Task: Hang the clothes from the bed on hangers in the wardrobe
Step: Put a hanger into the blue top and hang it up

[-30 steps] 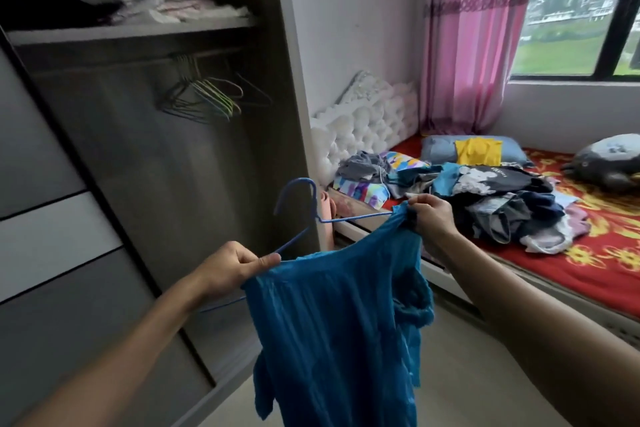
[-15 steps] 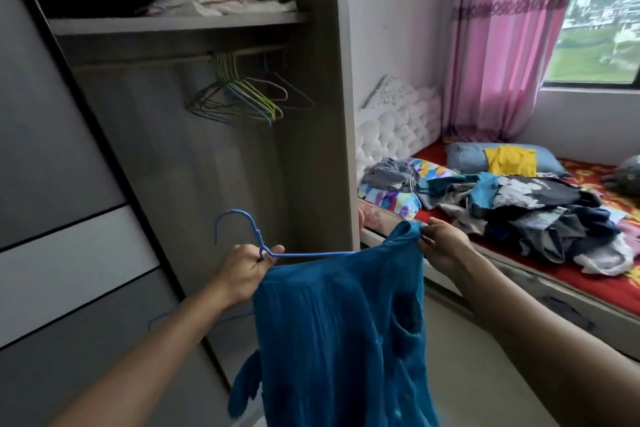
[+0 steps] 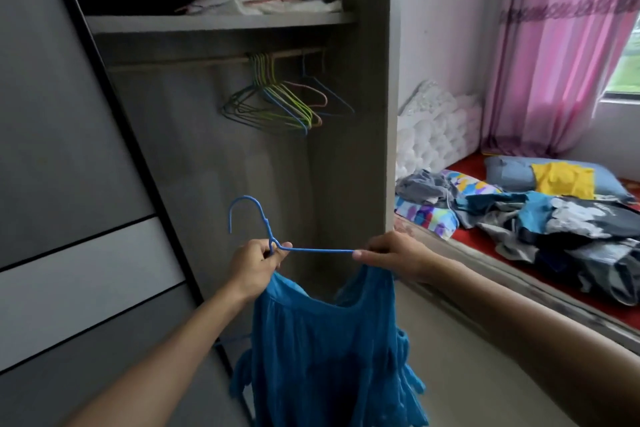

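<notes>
Since a second ago I have swung from the bed to face the wardrobe (image 3: 346,156), and the blue hanger (image 3: 318,250) has gone from tilted to level. My left hand (image 3: 254,265) has shifted from the cloth alone to a closed grip at the hanger's neck, bunching one shoulder of the blue garment (image 3: 329,357) with it. My right hand (image 3: 398,255) pinches the hanger's far tip, the other shoulder hanging just beneath. The wire between my hands is bare and the neckline sags below it, so I judge the garment not yet properly seated. It has yet to go on the rail (image 3: 214,61).

Count: one hanger in hand and one garment on it. On the rail is a tight bunch of empty hangers (image 3: 277,104), too overlapped to number, with two set slightly apart at its right. The pile of clothes (image 3: 571,229) on the bed (image 3: 474,236) holds too many pieces to count.
</notes>
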`<state>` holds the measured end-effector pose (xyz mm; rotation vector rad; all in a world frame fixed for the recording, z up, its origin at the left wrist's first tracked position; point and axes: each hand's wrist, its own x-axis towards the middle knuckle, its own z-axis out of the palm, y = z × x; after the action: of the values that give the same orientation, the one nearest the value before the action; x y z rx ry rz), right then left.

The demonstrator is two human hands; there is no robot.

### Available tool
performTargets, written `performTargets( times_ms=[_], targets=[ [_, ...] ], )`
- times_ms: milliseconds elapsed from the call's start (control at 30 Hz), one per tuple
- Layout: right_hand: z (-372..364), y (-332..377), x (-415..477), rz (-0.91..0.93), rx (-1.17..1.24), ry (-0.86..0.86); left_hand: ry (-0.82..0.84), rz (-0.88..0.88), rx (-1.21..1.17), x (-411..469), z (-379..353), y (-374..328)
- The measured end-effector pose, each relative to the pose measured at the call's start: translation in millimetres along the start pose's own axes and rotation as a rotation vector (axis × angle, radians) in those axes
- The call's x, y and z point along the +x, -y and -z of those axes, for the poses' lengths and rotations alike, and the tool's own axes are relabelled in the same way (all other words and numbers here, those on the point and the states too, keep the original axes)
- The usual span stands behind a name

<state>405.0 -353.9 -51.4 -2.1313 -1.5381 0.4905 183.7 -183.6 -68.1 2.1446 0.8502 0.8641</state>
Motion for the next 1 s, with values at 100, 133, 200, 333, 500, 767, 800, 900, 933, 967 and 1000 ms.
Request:
performTargets(
  times_ms=[100, 133, 200, 333, 500, 767, 800, 900, 933, 967, 1000],
  targets=[
    [10.0, -0.9, 30.1, 0.117, -0.221, -0.163, 0.056, 0.012, 0.043, 23.8, 11.8, 17.2],
    [16.2, -1.2, 42.8, 0.159, -0.250, -0.237, 0.098, 0.012, 0.088, 31.3, 14.6, 24.7],
    [32.5, -4.4, 72.0, 0.192, -0.192, -0.293, 0.143, 0.025, 0.184, 45.3, 18.3, 40.6],
    [67.0, -17.9, 124.6, 0.122, 0.186, -0.272, 0.061, 0.157, 0.097, 70.6, 24.6, 69.5],
    [78.0, -38.8, 192.0, 0.040, 0.069, -0.228, -0.111, 0.134, -0.021, 113.9, 26.9, 71.2],
    [72.2, 37.2, 278.8, 0.385, 0.166, -0.001, -0.231, 0.118, 0.093, 179.5, 54.8, 60.7],
    [77.7, 50.9, 292.3, 0.365, 0.251, 0.007, -0.255, 0.132, 0.099, 189.1, 65.5, 59.1],
    [92.2, 92.2, 333.0, 0.272, 0.366, -0.023, -0.291, 0.124, 0.394, 215.5, 103.8, 57.9],
    [95.8, 106.6, 344.7, 0.254, 0.393, -0.018, -0.268, 0.125, 0.586, 221.8, 115.2, 54.7],
    [99.5, 122.0, 355.5, 0.240, 0.414, -0.013, -0.231, 0.139, 0.799, 227.1, 125.3, 49.6],
    [102.7, 137.0, 365.8, 0.225, 0.429, -0.011, -0.196, 0.143, 0.994, 230.8, 134.1, 44.2]
  ],
)
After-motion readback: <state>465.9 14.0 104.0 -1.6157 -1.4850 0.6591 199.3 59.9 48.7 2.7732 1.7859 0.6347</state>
